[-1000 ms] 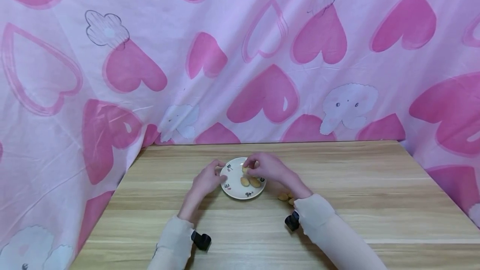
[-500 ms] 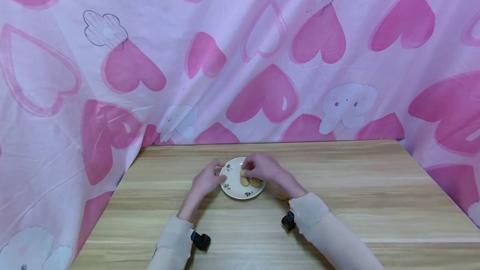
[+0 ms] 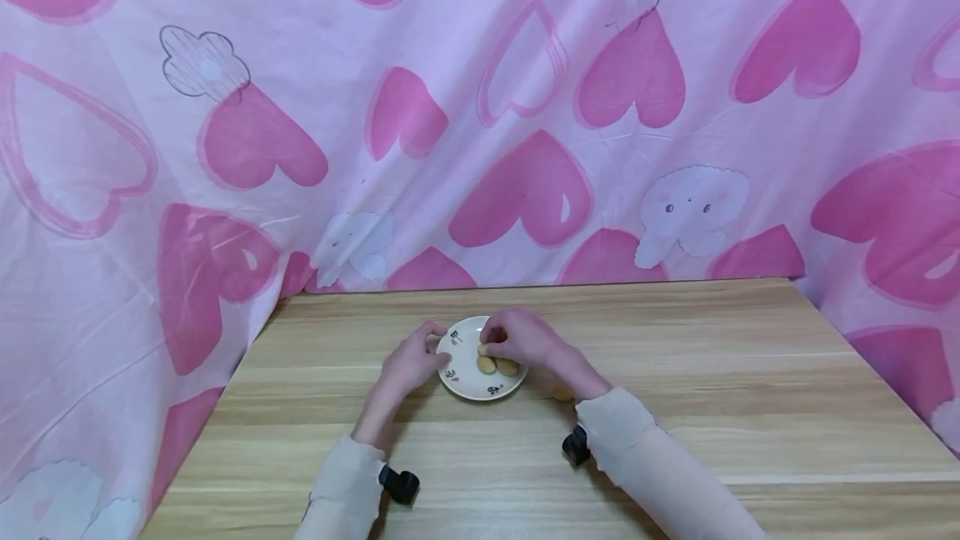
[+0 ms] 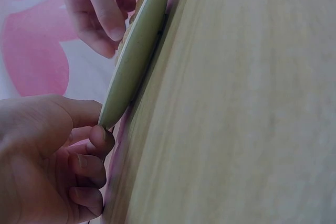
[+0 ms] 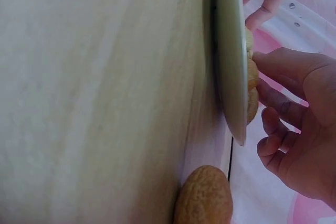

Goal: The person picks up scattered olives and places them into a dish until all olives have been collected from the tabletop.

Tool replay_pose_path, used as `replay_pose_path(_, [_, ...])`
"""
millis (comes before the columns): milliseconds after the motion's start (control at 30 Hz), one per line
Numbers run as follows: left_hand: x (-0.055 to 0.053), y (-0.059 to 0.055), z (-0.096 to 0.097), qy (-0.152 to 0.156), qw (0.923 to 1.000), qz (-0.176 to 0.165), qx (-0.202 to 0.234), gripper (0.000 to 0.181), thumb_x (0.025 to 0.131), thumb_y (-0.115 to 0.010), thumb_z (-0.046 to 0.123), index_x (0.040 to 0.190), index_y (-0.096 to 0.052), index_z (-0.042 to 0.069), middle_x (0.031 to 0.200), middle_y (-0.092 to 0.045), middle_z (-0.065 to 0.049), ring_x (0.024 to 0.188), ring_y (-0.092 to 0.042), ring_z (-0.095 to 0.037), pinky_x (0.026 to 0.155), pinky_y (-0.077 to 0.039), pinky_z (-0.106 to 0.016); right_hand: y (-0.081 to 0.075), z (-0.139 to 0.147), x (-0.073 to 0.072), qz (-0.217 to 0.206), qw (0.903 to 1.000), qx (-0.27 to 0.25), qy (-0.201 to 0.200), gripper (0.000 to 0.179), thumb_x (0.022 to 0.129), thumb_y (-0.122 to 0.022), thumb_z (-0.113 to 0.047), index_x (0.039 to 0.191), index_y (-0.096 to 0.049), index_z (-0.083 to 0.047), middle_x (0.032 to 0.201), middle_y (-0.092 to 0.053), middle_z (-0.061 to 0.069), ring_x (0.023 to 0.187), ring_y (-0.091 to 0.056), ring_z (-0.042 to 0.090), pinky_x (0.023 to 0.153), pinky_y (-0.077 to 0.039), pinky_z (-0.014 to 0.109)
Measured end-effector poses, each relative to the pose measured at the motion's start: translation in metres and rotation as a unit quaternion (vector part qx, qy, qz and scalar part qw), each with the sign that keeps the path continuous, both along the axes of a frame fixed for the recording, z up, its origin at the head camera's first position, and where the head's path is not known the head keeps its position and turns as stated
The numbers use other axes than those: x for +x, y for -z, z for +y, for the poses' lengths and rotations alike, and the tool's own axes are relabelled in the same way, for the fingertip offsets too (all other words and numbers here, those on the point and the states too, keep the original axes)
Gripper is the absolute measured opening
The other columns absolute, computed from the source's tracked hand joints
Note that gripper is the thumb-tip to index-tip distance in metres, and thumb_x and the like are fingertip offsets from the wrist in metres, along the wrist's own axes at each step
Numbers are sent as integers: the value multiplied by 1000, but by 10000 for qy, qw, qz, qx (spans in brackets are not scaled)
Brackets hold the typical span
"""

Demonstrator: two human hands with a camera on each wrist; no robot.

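Note:
A white round plate [image 3: 467, 382] with small dark and red prints stands on the wooden table. My left hand [image 3: 410, 361] pinches its left rim, thumb above and a finger below, as the left wrist view shows. Several small oval tan-brown pieces, like little potatoes or bread rolls, lie on the plate; one oval piece [image 3: 507, 367] is at the right. My right hand [image 3: 528, 338] reaches over the plate from the right and pinches a paler piece [image 3: 483, 350] just behind the front ones. Its fingers partly hide the pieces and the far rim.
Another brown oval piece [image 5: 205, 198] with a wrinkled surface lies on the table right of the plate, mostly behind my right forearm in the head view. The wooden table [image 3: 720, 373] ends at a pink heart-patterned cloth [image 3: 517, 190] hanging behind.
My right hand has moved slightly left and nearer with the pale piece, bringing it close against the pieces on the plate. The left hand keeps its place at the rim.

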State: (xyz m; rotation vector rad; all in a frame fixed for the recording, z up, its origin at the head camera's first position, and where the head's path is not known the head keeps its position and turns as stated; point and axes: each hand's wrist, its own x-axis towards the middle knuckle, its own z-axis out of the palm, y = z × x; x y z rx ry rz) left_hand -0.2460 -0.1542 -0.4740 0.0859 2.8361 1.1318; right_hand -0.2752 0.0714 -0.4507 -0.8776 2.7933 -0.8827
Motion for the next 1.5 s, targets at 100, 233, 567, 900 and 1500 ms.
replay_pose_path(100, [0,0,1,30,10000,-7,13,42,87,-71,23,127,-60,18,98,-74,-5,92,-67,-20,88,-46,-48,-2,4,3,-127,9998,-119,124,12,87,-76,-21,98,-75,-16,91,-71,-7,86,-60,8,82,-50,31])
replay_pose_path(233, [1,0,2,16,10000,-19,35,42,88,-71,23,128,-60,18,102,-74,-7,97,-68,-23,92,-46,-52,-9,11,10,-224,9991,-260,243,11,88,-72,-18,99,-75,-16,90,-70,-9,87,-60,11,81,-50,32])
replay_pose_path(567, [2,-2,1,-2,10000,3,-56,41,87,-72,22,126,-60,16,91,-72,-4,83,-64,-19,81,-46,-44,-22,26,23,-113,9996,-148,202,12,88,-72,-19,99,-75,-15,95,-71,-8,92,-63,14,81,-50,34])
replay_pose_path(900, [2,-1,1,1,10000,31,-27,42,87,-72,22,127,-61,17,91,-72,-4,85,-65,-18,81,-47,-43,-32,38,39,146,9998,-74,-66,11,88,-72,-16,98,-76,-13,95,-69,-5,86,-62,18,74,-48,31])
replay_pose_path(1500, [1,1,0,-6,10000,20,-38,42,87,-72,23,127,-60,18,97,-73,-6,90,-66,-21,85,-47,-47,-20,76,52,133,9981,497,-343,13,90,-69,-18,102,-75,-19,90,-64,-13,83,-60,11,77,-50,29])
